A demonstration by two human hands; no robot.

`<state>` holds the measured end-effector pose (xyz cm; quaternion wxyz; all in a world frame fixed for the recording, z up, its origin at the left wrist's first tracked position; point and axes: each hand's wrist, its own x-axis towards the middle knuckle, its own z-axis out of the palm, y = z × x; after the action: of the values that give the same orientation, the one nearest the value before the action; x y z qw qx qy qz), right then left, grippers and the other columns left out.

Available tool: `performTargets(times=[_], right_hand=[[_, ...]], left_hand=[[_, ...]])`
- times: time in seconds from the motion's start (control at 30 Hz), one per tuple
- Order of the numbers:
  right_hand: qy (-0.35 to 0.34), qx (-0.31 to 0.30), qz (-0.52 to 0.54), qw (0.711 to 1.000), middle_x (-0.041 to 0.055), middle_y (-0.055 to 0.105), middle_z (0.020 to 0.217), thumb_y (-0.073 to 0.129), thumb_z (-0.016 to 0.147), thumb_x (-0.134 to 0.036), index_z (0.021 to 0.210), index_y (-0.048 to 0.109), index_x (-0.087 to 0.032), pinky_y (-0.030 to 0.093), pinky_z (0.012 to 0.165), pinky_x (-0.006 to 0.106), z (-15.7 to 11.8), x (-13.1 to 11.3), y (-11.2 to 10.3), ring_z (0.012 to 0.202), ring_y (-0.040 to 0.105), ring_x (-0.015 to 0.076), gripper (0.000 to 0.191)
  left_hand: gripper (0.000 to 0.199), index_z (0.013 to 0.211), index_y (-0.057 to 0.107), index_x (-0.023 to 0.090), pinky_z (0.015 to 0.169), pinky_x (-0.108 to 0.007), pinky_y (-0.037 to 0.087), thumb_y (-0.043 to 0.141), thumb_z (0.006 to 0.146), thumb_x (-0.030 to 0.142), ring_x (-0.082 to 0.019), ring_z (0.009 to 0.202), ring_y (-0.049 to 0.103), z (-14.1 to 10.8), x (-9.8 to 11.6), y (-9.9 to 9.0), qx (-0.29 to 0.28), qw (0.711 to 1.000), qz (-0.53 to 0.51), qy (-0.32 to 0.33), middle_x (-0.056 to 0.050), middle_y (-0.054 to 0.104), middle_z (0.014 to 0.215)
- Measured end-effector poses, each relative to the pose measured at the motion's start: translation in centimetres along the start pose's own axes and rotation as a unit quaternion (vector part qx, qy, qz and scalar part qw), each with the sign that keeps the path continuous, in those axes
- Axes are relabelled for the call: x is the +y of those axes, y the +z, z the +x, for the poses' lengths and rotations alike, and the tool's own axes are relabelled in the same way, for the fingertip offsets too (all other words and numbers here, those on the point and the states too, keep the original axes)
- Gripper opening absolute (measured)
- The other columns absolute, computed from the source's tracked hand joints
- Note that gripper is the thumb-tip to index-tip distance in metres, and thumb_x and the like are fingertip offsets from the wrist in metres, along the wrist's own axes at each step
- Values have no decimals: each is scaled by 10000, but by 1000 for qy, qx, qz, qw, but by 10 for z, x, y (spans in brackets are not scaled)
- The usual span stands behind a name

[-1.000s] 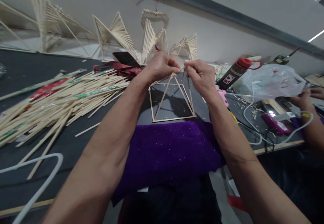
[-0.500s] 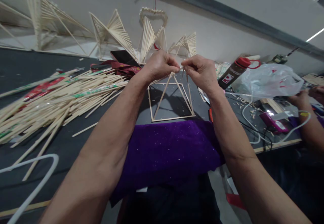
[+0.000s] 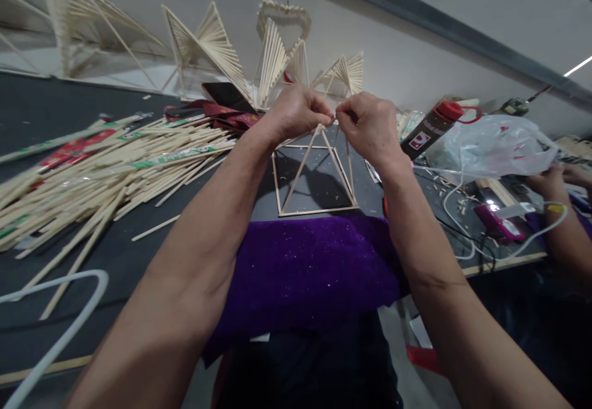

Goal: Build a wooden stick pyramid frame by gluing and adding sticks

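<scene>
A frame of thin wooden sticks point(image 3: 319, 211) stands on the dark table, with a square base and slanted sticks rising to peaks. At its top, my left hand point(image 3: 296, 111) is closed, thumb and forefinger pinched at the upper stick ends. Facing it, my right hand point(image 3: 370, 124) pinches at the tops of the sticks on the right. The fingertips of both hands nearly meet. Exactly where they grip is partly hidden by the fingers. In front of the frame, a purple cloth point(image 3: 305, 273) with pale specks lies across my lap.
Loose wooden sticks point(image 3: 102, 193) are heaped at left. Finished twisted stick models point(image 3: 203, 45) line the wall. On the right are a dark bottle with red lid point(image 3: 430, 131), a plastic bag point(image 3: 499, 144), a purple device point(image 3: 499, 221) with a white cord, and another person's hand point(image 3: 548, 181).
My fingertips have come slightly closer together at the frame's top, and my right hand has turned a little. The whole view has shifted slightly. The frame stands in the same place.
</scene>
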<state>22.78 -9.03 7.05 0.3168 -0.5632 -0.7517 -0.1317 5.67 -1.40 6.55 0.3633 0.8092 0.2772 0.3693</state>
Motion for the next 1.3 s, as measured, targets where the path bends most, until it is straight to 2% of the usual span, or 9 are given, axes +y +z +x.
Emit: performTargets(times=[0.23, 0.4, 0.63, 0.83, 0.97, 1.2, 1.3], right_hand=[[-29, -47, -16, 998, 59, 705, 873, 586, 902, -281, 843, 676, -243, 477, 783, 363, 5, -3, -14, 879, 627, 224, 115], [-13, -14, 32, 999, 60, 696, 765, 620, 859, -314, 748, 662, -246, 500, 758, 369, 12, 3, -7, 831, 639, 236, 137], [24, 18, 64, 997, 56, 708, 754, 621, 821, -302, 782, 676, -231, 523, 736, 386, 12, 5, 0, 763, 637, 223, 98], [42, 10, 79, 996, 72, 692, 830, 614, 846, -248, 831, 662, -218, 529, 839, 423, 3, 3, 5, 875, 646, 246, 58], [28, 20, 65, 997, 67, 678, 857, 627, 851, -238, 841, 669, -223, 523, 849, 389, 0, 0, 8, 912, 636, 233, 45], [61, 44, 126, 989, 13, 641, 690, 551, 935, -343, 762, 701, -206, 529, 739, 317, -4, -6, 1, 749, 635, 162, 267], [77, 55, 172, 981, -12, 636, 661, 545, 940, -400, 798, 719, -204, 525, 688, 289, -6, -3, 3, 673, 619, 131, 298]], left_hand=[[74, 734, 741, 173, 702, -313, 442, 729, 666, 148, -167, 684, 588, -1, 1, 0, 1, 1000, -18, -18, 0, 619, 589], [62, 717, 743, 195, 673, -316, 445, 741, 656, 184, -181, 682, 593, -1, 0, 1, -1, 1000, -10, -12, -10, 633, 608], [92, 746, 759, 177, 759, -336, 454, 736, 659, 162, -199, 760, 614, -1, 2, -1, 1, 1000, -4, -17, -23, 645, 650], [93, 745, 770, 151, 735, -328, 450, 710, 673, 157, -174, 698, 597, 1, 0, 2, -8, 1000, 23, 10, -29, 672, 668], [91, 740, 764, 148, 734, -323, 454, 689, 692, 167, -196, 752, 619, 2, -2, 2, -12, 999, 34, 5, -28, 677, 664], [27, 694, 733, 184, 708, -325, 453, 738, 674, 202, -189, 722, 604, 1, -3, -1, -18, 1000, 8, -4, -19, 658, 635], [54, 702, 736, 181, 704, -329, 448, 754, 662, 213, -196, 728, 612, 1, -3, -2, -18, 1000, -5, -6, -21, 656, 634]])
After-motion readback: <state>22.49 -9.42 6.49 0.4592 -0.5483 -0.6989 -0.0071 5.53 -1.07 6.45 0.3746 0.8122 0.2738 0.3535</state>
